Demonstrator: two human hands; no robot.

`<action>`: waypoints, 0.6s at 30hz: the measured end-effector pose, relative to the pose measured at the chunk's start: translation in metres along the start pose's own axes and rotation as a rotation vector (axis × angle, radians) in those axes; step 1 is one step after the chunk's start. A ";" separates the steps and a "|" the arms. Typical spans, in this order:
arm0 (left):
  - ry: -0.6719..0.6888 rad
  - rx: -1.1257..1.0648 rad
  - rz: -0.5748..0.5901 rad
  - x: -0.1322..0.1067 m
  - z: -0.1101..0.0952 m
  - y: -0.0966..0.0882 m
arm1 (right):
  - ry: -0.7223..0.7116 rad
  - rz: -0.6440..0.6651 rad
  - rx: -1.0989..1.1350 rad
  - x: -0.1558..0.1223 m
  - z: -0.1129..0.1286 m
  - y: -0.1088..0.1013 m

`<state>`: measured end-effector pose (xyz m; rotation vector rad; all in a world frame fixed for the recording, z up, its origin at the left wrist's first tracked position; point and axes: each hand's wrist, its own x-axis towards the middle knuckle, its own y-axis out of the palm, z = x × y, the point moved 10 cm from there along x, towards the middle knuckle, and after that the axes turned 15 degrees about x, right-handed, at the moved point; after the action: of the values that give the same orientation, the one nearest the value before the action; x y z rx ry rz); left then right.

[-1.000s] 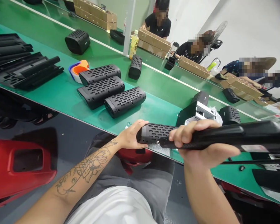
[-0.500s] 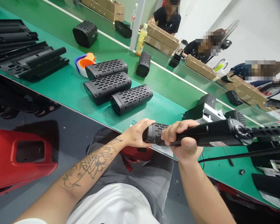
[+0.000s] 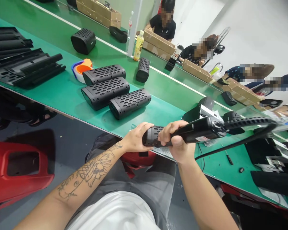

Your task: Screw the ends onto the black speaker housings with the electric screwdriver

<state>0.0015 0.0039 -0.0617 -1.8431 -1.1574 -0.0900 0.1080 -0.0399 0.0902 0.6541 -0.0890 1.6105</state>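
My left hand (image 3: 135, 139) is closed around the near end of a black perforated speaker casing (image 3: 152, 136) at the table's front edge. My right hand (image 3: 176, 140) grips a black electric screwdriver (image 3: 198, 132) lying almost level, its tip hidden against the casing; its cable (image 3: 237, 144) trails off right. Three more perforated casings (image 3: 117, 92) lie side by side on the green table (image 3: 62, 92) ahead of my left hand.
Black plastic strips (image 3: 21, 65) are stacked at the far left, beside a tape roll (image 3: 81, 68). Single casings (image 3: 84, 41) stand further back. Black and white parts (image 3: 201, 111) lie right. People sit across with cardboard boxes (image 3: 158, 43). A red stool (image 3: 16, 166) stands left.
My right hand has slid the screwdriver leftward along the casing, closer to my left hand. More of the tool and its cable now shows. The left hand has kept its hold.
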 end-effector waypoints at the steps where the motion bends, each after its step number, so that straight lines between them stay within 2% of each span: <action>1: -0.015 0.042 -0.040 -0.005 -0.003 0.000 | -0.004 -0.009 0.003 -0.001 0.005 -0.002; 3: -0.089 0.152 -0.168 -0.024 -0.015 0.002 | -0.047 -0.044 0.013 0.001 0.025 -0.015; 4: -0.148 0.215 -0.243 -0.039 -0.023 0.003 | -0.094 -0.077 0.009 0.003 0.039 -0.028; 6: -0.253 0.302 -0.343 -0.075 -0.046 0.012 | -0.239 -0.222 -0.055 0.009 0.074 -0.072; 8: -0.251 0.327 -0.329 -0.105 -0.077 0.031 | -0.402 -0.457 -0.209 0.009 0.107 -0.131; 9: -0.222 0.313 -0.275 -0.115 -0.091 0.043 | -0.449 -0.572 -0.314 0.008 0.118 -0.161; 10: -0.143 0.279 -0.208 -0.119 -0.107 0.055 | -0.435 -0.617 -0.419 0.012 0.122 -0.185; 12: 0.087 0.193 -0.075 -0.112 -0.135 0.071 | -0.464 -0.701 -0.537 0.014 0.126 -0.227; 14: 0.339 0.165 -0.017 -0.086 -0.154 0.067 | -0.454 -0.713 -0.560 0.014 0.119 -0.255; 16: 0.512 0.241 -0.009 -0.043 -0.155 0.051 | -0.427 -0.693 -0.543 0.012 0.110 -0.267; 18: 0.590 0.326 0.140 0.009 -0.141 0.043 | -0.415 -0.663 -0.530 0.007 0.104 -0.268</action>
<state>0.0924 -0.0983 -0.0056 -1.4592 -0.5889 -0.3221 0.3957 -0.0332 0.0953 0.5140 -0.5292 0.7475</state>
